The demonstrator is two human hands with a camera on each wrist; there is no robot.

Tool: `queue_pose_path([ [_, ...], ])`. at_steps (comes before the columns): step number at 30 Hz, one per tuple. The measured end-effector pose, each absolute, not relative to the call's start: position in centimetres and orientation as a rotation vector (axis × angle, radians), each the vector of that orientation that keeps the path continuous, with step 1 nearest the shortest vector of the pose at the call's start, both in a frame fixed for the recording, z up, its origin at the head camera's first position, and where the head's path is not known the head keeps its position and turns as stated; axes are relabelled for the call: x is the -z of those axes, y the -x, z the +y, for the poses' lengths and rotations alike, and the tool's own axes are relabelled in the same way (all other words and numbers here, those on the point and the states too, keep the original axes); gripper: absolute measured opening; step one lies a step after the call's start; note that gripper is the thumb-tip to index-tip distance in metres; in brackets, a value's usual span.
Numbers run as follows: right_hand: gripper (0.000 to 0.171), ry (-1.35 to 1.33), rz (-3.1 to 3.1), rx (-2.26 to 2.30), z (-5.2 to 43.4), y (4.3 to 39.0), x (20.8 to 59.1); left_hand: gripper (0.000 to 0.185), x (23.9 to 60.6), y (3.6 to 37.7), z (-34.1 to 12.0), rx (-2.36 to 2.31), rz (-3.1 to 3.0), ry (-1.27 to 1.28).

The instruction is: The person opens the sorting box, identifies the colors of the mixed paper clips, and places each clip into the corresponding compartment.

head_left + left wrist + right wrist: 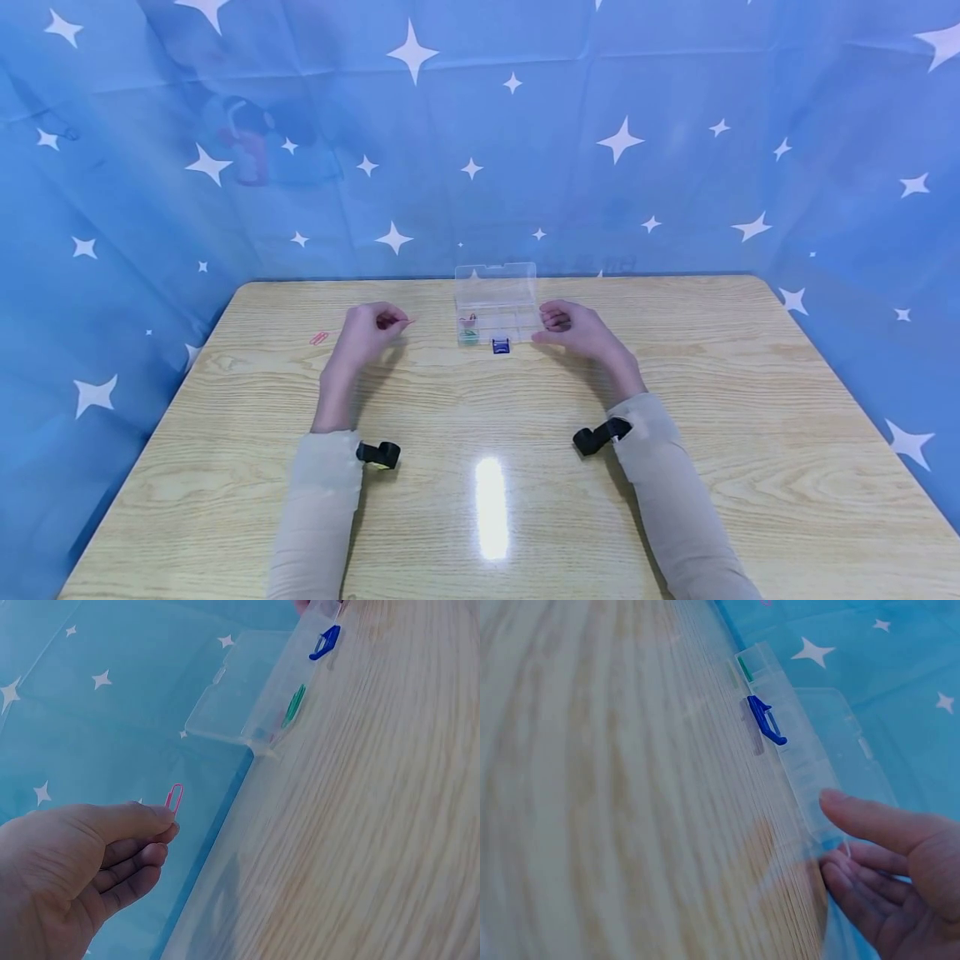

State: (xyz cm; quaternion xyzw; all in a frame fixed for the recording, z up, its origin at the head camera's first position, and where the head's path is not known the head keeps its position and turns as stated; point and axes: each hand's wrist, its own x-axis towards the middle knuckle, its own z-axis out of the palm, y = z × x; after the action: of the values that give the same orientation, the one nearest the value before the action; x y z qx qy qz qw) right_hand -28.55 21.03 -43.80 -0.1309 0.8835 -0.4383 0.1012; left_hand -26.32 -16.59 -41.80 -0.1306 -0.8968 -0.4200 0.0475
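My left hand (pixel 363 332) pinches a pink paper clip (pixel 177 796) between thumb and index finger, raised to the left of a clear plastic box (pixel 527 323). The box lies on the table with its see-through lid (pixel 495 289) tipped up at the back. A blue latch (pixel 501 346) sits at its front edge. Green paper clips (pixel 294 706) show in the left front compartment, and something reddish (pixel 468 319) lies behind them. At the box's right end, my right hand (pixel 576 330) holds it, thumb at the front corner and fingers bent behind.
Left of my left hand, red paper clips (pixel 319 338) lie on the wooden table (pixel 675 350). A blue cloth with white stars (pixel 525 192) hangs behind the table's back edge. Black wrist cameras (pixel 600 435) are strapped over both sleeves.
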Motion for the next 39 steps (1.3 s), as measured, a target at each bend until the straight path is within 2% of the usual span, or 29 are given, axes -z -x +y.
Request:
queue_pose_path([
  [39,0.061,0.361,2.595,1.292,20.9,28.5,43.7,0.011,41.7,27.6,-8.9,1.438,-2.697,0.523],
])
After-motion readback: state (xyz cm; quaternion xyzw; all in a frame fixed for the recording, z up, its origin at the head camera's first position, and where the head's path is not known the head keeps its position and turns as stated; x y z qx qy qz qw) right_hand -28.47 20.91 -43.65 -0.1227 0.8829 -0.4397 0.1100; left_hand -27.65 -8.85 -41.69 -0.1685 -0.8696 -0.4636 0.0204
